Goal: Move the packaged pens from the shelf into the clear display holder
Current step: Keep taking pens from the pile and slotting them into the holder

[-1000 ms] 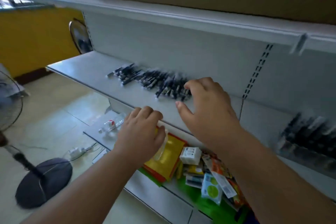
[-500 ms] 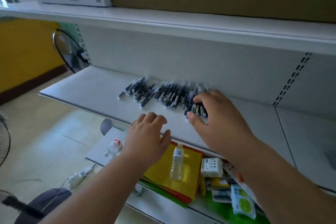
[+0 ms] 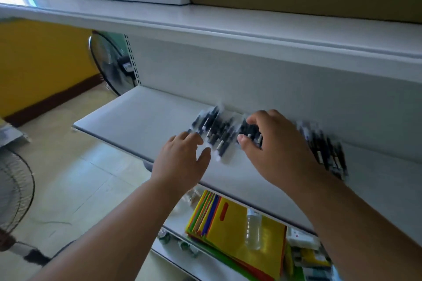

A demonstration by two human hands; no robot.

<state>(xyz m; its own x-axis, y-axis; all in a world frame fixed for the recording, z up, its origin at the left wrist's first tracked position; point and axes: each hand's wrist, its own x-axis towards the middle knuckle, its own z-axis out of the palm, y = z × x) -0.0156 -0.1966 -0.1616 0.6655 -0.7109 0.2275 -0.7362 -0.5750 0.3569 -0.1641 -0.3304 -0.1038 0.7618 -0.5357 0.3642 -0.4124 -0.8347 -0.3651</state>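
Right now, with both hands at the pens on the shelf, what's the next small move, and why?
Probably lift the right hand with the packaged pens its fingers curl around. The left hand lies open beside the pile; the display holder isn't in view.

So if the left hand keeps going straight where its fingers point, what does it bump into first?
Most likely the packaged pens lying on the shelf. The left hand points right at them, fingertips nearly at the nearest wrappers, though blur hides any gap.
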